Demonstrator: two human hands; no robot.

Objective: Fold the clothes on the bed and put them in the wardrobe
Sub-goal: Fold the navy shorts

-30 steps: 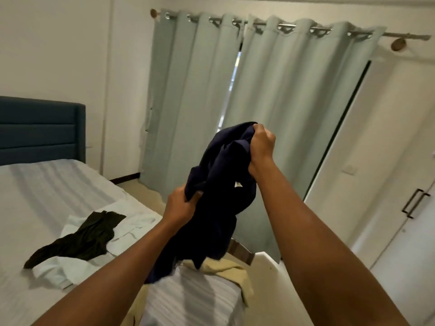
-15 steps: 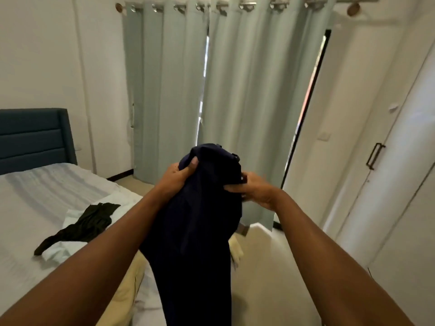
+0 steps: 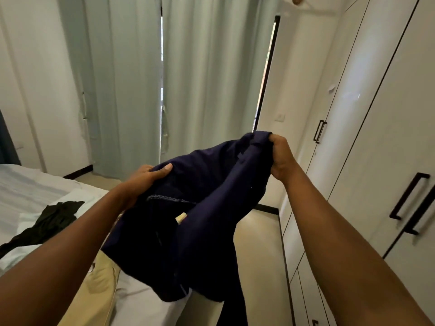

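Navy garment (image 3: 200,208) hangs above the bed (image 3: 28,184) edge, now pulled wide from its earlier bunch. Left grip (image 3: 146,177) and right grip (image 3: 280,156) each clutch an edge. Folding can likely begin; wardrobe (image 3: 381,142) is closed.

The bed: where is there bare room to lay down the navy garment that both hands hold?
Free: the far part of the bed, beyond the black garment; also a small strip at the foot corner, between the beige garment and the hanging navy garment. Crowded: the near side, where the black garment lies on a white cloth beside the beige one.
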